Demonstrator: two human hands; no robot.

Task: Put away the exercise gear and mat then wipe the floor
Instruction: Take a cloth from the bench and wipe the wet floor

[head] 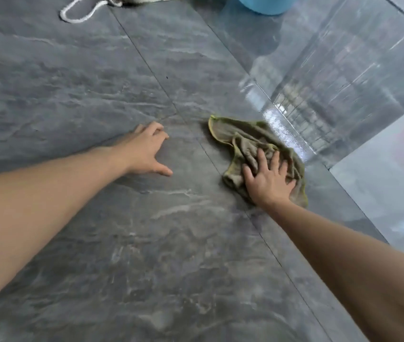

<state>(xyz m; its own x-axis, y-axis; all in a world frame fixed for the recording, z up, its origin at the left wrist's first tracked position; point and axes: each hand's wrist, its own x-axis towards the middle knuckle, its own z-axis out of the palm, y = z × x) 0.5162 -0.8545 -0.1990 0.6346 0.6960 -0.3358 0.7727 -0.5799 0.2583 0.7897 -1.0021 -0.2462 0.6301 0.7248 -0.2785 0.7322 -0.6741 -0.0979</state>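
The grey marbled tile floor (pixel 77 95) filled the view, glossy and wet-looking toward the right. A crumpled olive-green cloth (pixel 250 141) lay on it, pressed flat under the right hand (pixel 269 180), fingers spread. The left hand (pixel 144 150) braced on bare tile, fingers splayed, holding nothing. Wiping seemed underway; the next stroke likely needed steady downward pressure across the duller tiles.

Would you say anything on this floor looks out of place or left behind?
A white cord lies loose on the grey floor at the top left edge, not put away. Otherwise nothing stands out: the right hand presses a crumpled green cloth.
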